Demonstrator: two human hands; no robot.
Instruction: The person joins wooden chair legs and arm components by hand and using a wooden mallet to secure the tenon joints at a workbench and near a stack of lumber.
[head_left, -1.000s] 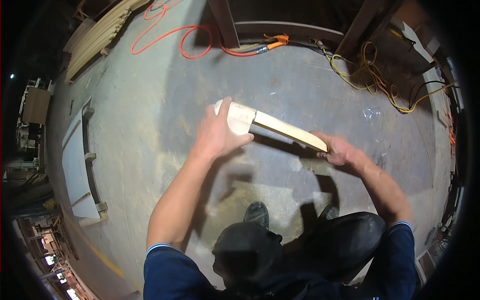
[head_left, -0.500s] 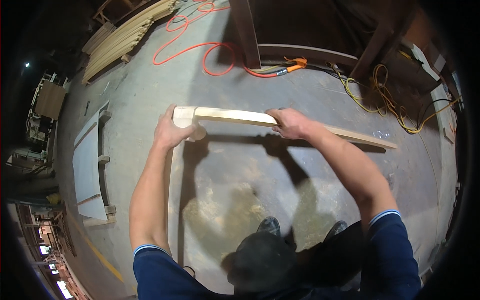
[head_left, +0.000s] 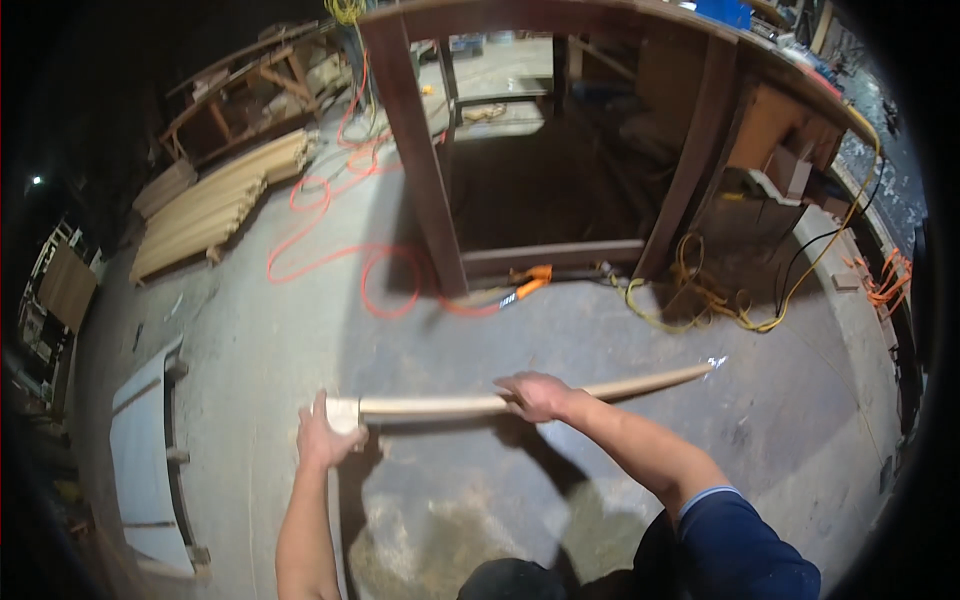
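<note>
A long pale wooden rail [head_left: 435,405] stretches across in front of me, with a paler block [head_left: 344,412] at its left end. Round that block my left hand [head_left: 325,440] is closed, its thumb on the near side and its fingers on the far side. Farther along the rail, right of its middle, my right hand [head_left: 543,397] grips it loosely from above, one finger lifted off and pointing left. The rail's right end reaches toward a small shiny scrap [head_left: 715,364] on the floor. What lies under the block is hidden by my left hand.
A dark-framed workbench [head_left: 550,256] stands ahead. An orange-red hose [head_left: 395,292] with an orange-handled tool [head_left: 530,285] lies before it, with a yellow cord [head_left: 690,270] to the right. Stacked boards [head_left: 215,205] lie far left; a white panel [head_left: 148,455] is at left.
My view has tilted up, bringing the workbench into sight. The rail's shadow now lies closer beneath it. My right hand's grip has loosened, with a finger raised.
</note>
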